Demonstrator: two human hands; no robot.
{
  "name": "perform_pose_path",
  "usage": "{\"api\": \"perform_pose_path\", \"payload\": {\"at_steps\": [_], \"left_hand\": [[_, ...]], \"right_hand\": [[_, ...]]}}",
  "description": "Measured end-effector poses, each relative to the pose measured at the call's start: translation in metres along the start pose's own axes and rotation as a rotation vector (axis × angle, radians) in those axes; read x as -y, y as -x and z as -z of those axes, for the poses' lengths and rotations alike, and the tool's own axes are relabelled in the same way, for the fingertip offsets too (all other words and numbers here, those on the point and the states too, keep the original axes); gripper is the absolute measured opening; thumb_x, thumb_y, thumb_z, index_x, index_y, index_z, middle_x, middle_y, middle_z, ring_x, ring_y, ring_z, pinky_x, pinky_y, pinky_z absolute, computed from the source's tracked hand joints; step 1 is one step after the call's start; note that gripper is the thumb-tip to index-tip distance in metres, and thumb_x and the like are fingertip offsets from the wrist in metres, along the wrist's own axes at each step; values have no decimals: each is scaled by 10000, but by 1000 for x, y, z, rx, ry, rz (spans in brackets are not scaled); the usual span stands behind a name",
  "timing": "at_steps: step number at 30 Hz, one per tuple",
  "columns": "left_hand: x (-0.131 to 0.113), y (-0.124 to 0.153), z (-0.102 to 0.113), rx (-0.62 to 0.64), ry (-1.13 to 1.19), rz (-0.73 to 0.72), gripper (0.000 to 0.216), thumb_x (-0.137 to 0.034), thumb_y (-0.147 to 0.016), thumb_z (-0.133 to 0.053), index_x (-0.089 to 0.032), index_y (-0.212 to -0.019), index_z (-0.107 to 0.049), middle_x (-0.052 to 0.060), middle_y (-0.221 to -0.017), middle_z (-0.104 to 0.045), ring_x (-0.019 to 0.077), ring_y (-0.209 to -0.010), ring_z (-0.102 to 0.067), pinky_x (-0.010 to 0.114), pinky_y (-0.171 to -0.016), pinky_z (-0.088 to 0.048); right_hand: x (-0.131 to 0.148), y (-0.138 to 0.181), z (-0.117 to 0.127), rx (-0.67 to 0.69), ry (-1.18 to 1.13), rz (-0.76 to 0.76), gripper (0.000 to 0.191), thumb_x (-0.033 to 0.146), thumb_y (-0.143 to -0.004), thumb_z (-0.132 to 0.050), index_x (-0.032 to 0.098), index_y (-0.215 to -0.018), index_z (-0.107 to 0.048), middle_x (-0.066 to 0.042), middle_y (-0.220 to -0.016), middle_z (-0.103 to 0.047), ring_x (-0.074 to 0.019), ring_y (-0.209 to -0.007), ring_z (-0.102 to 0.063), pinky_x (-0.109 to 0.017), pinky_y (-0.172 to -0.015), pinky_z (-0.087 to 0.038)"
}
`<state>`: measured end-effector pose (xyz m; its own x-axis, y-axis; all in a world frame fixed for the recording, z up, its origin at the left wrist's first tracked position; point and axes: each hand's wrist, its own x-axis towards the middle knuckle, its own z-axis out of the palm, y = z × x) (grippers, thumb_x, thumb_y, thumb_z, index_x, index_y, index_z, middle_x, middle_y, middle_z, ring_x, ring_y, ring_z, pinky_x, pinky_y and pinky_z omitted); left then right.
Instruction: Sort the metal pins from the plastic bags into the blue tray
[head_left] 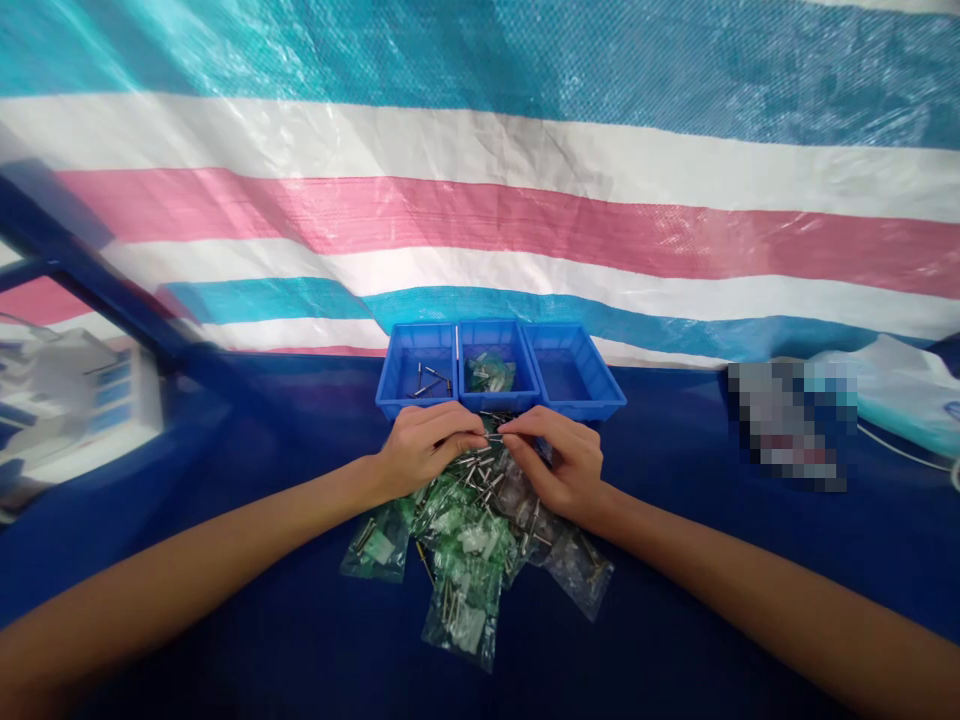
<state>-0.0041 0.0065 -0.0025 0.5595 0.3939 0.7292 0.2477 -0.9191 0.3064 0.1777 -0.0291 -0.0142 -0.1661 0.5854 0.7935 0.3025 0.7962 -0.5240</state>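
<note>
Above a heap of small shiny metal rods (480,475), my left hand (424,445) and my right hand (562,462) face each other. Thumb and forefinger of each pinch one end of a thin metal rod (493,437), which spans the small gap between them. Its exact kind is too small to make out. Below the hands lie clear and green-tinted plastic bags (472,540), some with rods and white slips inside. Just beyond the fingers stand a left blue bin (390,388) with several rods and a middle blue bin (501,403) with a greenish plastic bag.
A third blue bin (576,409) adjoins the others on the right. Behind the dark blue table (300,620) hangs a striped tarp (480,215). White equipment (97,410) stands far left. At right are a blurred-out item (791,425) and a pale plastic bag (900,395).
</note>
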Motion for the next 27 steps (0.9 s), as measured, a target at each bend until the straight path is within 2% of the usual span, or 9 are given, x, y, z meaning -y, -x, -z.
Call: {"api": "perform_pose_path", "payload": {"at_steps": [16, 27], "left_hand": [[1, 1, -1, 2, 29, -40, 100, -220, -849, -561, -134, -803, -586, 14, -655, -624, 78, -554, -561, 167, -512, -422], [0, 0, 0, 19, 55, -37, 97, -213, -854, -552, -134, -809, -584, 23, -678, -633, 80, -563, -555, 173, -512, -416]], "right_hand": [[2, -2, 2, 90, 45, -42, 124, 136, -844, -471, 160, -864, -591, -31, -669, -605, -126, -592, -562, -248, -525, -449], [0, 0, 0, 48, 32, -58, 65, 120, -820, -515, 167, -802, -556, 3, -625, -548, -103, -540, -512, -228, -504, -413]]}}
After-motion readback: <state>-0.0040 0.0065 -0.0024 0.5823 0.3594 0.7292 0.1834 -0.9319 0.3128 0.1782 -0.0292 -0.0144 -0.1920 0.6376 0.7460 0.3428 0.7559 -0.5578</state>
